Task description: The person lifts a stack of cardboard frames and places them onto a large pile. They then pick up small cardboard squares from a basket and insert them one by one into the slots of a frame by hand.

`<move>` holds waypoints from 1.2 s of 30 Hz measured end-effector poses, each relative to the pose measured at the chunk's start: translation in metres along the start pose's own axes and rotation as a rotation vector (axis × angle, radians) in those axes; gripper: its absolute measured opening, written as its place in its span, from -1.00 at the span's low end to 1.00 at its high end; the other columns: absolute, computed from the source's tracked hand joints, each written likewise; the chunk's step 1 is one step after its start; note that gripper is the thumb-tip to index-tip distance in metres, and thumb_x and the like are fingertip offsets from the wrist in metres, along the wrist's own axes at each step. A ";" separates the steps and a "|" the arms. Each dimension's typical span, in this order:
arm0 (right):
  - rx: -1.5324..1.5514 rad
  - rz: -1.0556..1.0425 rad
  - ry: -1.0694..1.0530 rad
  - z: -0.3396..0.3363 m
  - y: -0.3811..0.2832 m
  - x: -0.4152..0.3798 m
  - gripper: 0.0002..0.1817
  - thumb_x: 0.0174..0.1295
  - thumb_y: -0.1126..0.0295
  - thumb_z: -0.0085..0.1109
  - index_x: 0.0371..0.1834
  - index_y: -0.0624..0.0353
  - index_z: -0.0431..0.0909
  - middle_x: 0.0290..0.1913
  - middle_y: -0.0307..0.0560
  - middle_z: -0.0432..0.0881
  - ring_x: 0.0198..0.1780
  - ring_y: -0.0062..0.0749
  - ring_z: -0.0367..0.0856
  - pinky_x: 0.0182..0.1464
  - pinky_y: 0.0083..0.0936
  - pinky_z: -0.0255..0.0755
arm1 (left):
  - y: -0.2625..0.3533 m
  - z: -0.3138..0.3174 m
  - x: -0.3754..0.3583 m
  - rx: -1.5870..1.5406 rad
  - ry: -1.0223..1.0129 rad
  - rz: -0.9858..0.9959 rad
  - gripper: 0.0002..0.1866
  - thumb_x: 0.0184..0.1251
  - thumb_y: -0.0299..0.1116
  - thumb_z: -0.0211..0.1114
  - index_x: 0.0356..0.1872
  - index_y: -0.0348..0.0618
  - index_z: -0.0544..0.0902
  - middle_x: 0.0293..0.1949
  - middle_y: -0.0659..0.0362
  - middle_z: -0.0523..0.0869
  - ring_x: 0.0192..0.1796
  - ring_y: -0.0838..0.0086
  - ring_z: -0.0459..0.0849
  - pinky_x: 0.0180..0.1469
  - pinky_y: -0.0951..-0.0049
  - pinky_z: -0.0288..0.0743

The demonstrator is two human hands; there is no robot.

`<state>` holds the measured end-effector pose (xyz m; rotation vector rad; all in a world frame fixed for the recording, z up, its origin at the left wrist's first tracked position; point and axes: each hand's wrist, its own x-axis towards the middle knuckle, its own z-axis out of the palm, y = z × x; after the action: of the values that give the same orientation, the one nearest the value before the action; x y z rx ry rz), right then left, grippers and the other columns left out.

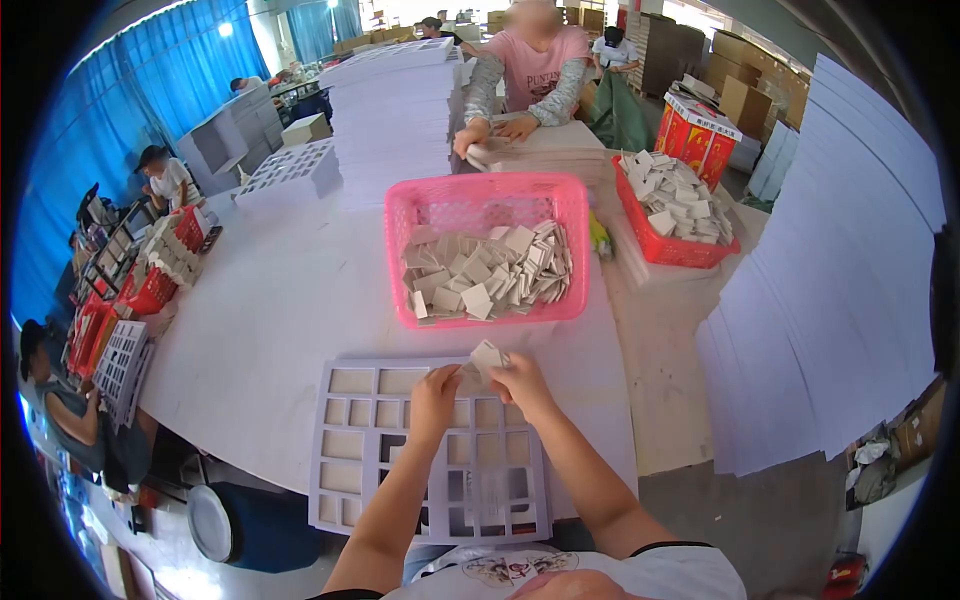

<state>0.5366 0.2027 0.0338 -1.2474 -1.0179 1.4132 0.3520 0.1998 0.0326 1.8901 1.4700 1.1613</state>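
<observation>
Over the top edge of a white grid-like panel [372, 413], my left hand [434, 402] and my right hand [522, 385] are close together. A few pale card pieces [487, 357] are pinched in my right hand. The fingers of my left hand are closed at a thin pale piece [468, 378] between the hands. Beige shows in many of the panel's openings, and some lower ones look dark. Just beyond my hands stands a pink basket [487, 322] holding many loose pale pieces [470, 272].
Across the table [240, 330], a person in pink [540, 70] handles pieces beside a stack of sheets. A tall white stack [390, 120] stands back left, a red basket [690, 252] of pieces back right. Large white sheets [830, 270] rise at right; a blue barrel [265, 525] stands lower left.
</observation>
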 end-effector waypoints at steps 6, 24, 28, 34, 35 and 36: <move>-0.170 -0.010 0.095 -0.012 0.020 -0.029 -0.71 0.19 0.43 0.27 -0.01 0.22 0.58 -0.46 -0.25 0.58 -0.58 -0.64 0.45 -0.54 -0.62 0.33 | 0.001 -0.014 -0.036 0.101 -0.131 -0.110 -0.74 0.28 -0.39 0.29 -0.05 -0.21 0.71 -0.14 -0.08 0.70 -0.15 -0.01 0.68 -0.05 0.15 0.53; -0.487 -0.240 0.158 -0.037 0.054 -0.056 -0.55 0.15 0.64 0.14 0.16 0.22 0.53 -0.50 -0.24 0.50 -0.57 -0.60 0.44 -0.51 -0.55 0.35 | 0.004 -0.002 -0.067 0.352 -0.002 0.028 -0.60 0.06 -0.37 0.44 0.00 -0.12 0.67 -0.01 -0.01 0.62 0.07 0.01 0.57 0.11 0.10 0.49; -0.397 -0.264 0.141 -0.036 0.057 -0.063 -0.71 0.19 0.63 0.14 -0.01 0.29 0.58 -0.49 -0.24 0.54 -0.55 -0.61 0.44 -0.48 -0.59 0.34 | 0.001 -0.001 -0.069 0.340 -0.018 0.050 -0.62 0.08 -0.40 0.38 -0.01 -0.12 0.63 -0.03 -0.02 0.60 0.01 -0.03 0.57 0.06 0.04 0.48; -0.186 -0.037 -0.047 -0.022 0.020 -0.094 -0.89 0.23 0.56 0.20 -0.21 0.35 0.61 -0.42 -0.18 0.64 -0.51 -0.60 0.51 -0.43 -0.64 0.39 | -0.005 -0.001 -0.068 0.138 0.060 -0.050 -0.77 0.10 -0.42 0.35 -0.21 -0.21 0.59 -0.13 -0.08 0.62 -0.05 -0.03 0.59 -0.02 0.06 0.48; -0.141 0.012 -0.092 -0.017 0.017 -0.104 -0.89 0.24 0.55 0.21 -0.22 0.36 0.61 -0.41 -0.16 0.65 -0.50 -0.59 0.52 -0.41 -0.64 0.41 | 0.003 -0.006 -0.067 0.092 0.047 -0.115 -0.80 0.12 -0.44 0.34 -0.23 -0.22 0.58 -0.20 -0.08 0.64 -0.09 -0.03 0.60 -0.05 0.06 0.48; -0.170 0.031 -0.123 -0.015 0.023 -0.112 -0.90 0.24 0.56 0.21 -0.22 0.36 0.61 -0.41 -0.15 0.66 -0.49 -0.59 0.54 -0.42 -0.64 0.42 | 0.007 -0.011 -0.067 0.049 0.041 -0.172 -0.83 0.14 -0.45 0.32 -0.26 -0.24 0.58 -0.27 -0.07 0.65 -0.14 -0.02 0.62 -0.09 0.06 0.49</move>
<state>0.5510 0.0882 0.0308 -1.3160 -1.2287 1.4655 0.3421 0.1332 0.0221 1.7410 1.6620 1.0989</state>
